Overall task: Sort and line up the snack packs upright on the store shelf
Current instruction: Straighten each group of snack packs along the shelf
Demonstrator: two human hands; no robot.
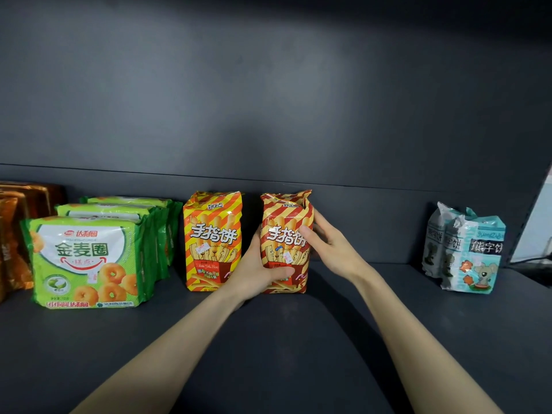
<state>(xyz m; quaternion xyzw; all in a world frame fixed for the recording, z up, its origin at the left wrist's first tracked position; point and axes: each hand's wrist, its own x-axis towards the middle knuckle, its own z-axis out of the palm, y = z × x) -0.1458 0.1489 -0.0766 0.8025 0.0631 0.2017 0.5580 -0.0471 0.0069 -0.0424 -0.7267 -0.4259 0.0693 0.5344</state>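
A: Snack packs, head view, item one: red-striped finger-biscuit pack (285, 243), upright on the dark shelf (298, 339), near the back wall, roughly mid-shelf.

B: Held?

A: Yes, by both hands. Left hand (259, 274) was wrapped around its lower left side, thumb lying across the front near the bottom. Right hand (325, 243) was pressed on the upper right edge, fingers (305, 231) curled onto the front panel. Each grip was closed on the pack, not wide. Both forearms were bare and reached in from the lower edge.

B: Item two?

A: Yellow-striped finger-biscuit pack (213, 242), same shape, upright, just to the left of the red one. The left hand sat in the narrow space between the two; whether it touched the yellow one could not be told.

B: Further left?

A: Green ring-biscuit packs (86, 261), a row standing upright one behind another, front face toward the camera. Three tops could be counted; more behind was uncertain. Near the yellow pack, a small gap between.

B: And at the far left edge?

A: Orange-brown packs (15, 234), partly cut off by the frame, labels unreadable.

B: Right side?

A: Pale teal bear-biscuit packs (466, 249), upright, crowded together, slightly crumpled at the top, well apart from the red pack, with bare shelf between.
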